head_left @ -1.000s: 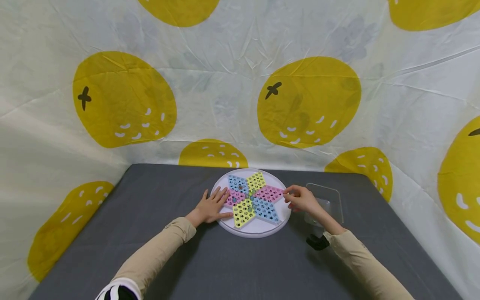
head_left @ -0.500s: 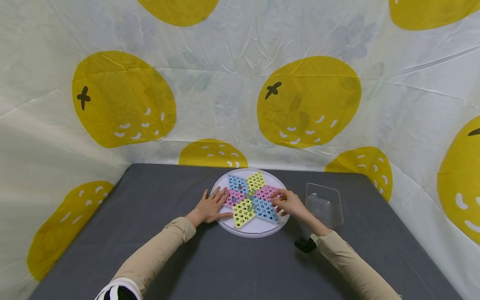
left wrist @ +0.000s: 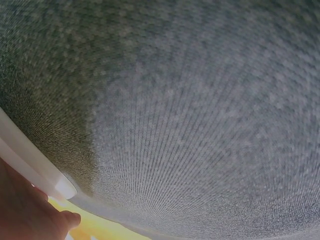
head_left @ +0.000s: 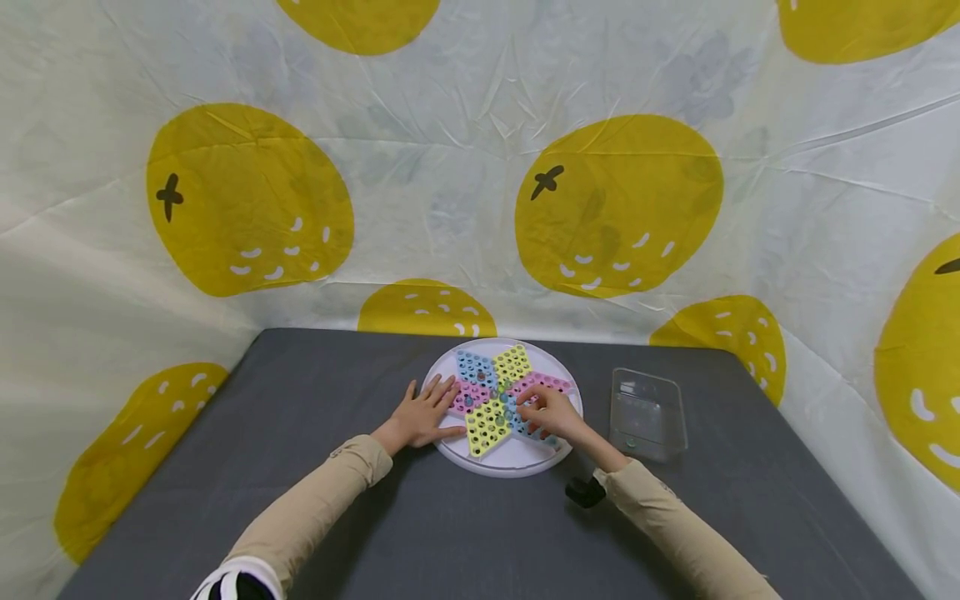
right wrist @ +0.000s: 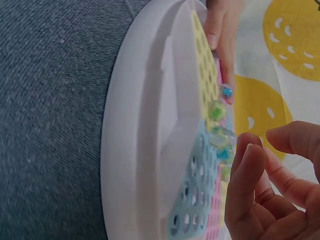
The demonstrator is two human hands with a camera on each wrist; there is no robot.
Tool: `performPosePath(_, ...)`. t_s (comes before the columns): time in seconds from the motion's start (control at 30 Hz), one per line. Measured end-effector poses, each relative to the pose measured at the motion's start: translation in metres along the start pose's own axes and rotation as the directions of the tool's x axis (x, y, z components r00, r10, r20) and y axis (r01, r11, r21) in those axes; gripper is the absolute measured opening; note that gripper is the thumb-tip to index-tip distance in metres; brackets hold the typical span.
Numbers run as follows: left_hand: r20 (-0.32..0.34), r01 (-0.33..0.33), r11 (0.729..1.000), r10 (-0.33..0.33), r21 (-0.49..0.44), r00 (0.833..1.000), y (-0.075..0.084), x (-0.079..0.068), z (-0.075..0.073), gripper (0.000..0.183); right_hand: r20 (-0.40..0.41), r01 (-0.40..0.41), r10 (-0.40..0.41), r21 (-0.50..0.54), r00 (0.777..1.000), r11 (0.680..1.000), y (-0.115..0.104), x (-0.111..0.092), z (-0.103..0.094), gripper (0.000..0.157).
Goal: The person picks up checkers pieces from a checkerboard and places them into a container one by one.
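Observation:
A round white Chinese checkers board (head_left: pixel 504 468) carries a star of yellow, pink and blue perforated sections, with several glass marbles (right wrist: pixel 217 110) on its middle. My left hand (head_left: pixel 420 413) rests with fingers spread over the board's left edge; the left wrist view shows only part of it beside the white rim (left wrist: pixel 37 172). Over the blue section at the right hovers my right hand (head_left: pixel 551 412), fingers bent loosely. Its fingertips are close to the marbles in the right wrist view, and a gap shows between them with nothing visible in it.
A clear plastic box (head_left: pixel 648 408) stands right of the board, with a small greenish marble (head_left: pixel 630 442) near its front. Dark grey cloth (head_left: pixel 480 542) covers the table. Behind it hangs a white curtain (head_left: pixel 435 192) with large yellow fruit prints.
My right hand has moved left from the board's right edge to over the blue section near the central marbles, uncovering the clear box. The left hand stays where it was.

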State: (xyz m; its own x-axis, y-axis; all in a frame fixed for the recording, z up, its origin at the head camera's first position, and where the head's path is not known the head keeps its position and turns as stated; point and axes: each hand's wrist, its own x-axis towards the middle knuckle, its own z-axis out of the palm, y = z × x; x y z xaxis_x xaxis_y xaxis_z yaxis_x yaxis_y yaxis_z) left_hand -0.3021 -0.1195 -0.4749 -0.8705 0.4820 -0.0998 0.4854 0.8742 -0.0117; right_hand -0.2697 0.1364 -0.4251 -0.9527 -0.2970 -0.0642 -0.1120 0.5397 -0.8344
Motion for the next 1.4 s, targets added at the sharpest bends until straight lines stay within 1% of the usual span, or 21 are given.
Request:
performPosePath(0.17,0.01,0.007,1.0,-0.007,0.0,1.0,0.0,0.001,0.0,0.084,0.021,0.015,-0.015,-0.003,1.0,1.0,0.004,0.004,0.006,0.025)
performPosePath(0.27,0.004,0.01,1.0,-0.01,0.004,1.0,0.0,0.002,0.001,0.084,0.029,0.014,-0.013,-0.012,0.999,1.0,0.006,0.007,0.008,0.026)
performPosePath(0.53,0.0,0.016,1.0,-0.016,0.009,1.0,0.002,0.0,-0.001,0.084,0.013,-0.06,0.06,-0.023,0.998,0.998,0.009,0.015,0.014,0.025)
performPosePath(0.73,-0.008,0.013,1.0,-0.013,0.01,1.0,0.001,0.0,-0.001,0.084,0.005,-0.091,0.091,-0.042,0.996,0.995,0.01,0.018,0.017,0.023)
performPosePath(1.03,-0.008,0.013,1.0,-0.013,0.002,1.0,0.002,-0.002,-0.003,0.084,-0.009,-0.093,0.092,-0.081,0.996,0.992,0.009,0.018,0.021,0.02)
performPosePath(1.23,-0.013,0.01,1.0,-0.01,-0.003,1.0,0.003,-0.003,-0.003,0.084,-0.029,-0.105,0.103,-0.078,0.994,0.991,0.007,0.017,0.022,0.019)
performPosePath(1.4,-0.016,0.006,1.0,-0.006,-0.019,1.0,0.002,-0.003,-0.001,0.084,-0.019,-0.103,0.103,-0.057,0.995,0.993,0.006,0.015,0.021,0.017)
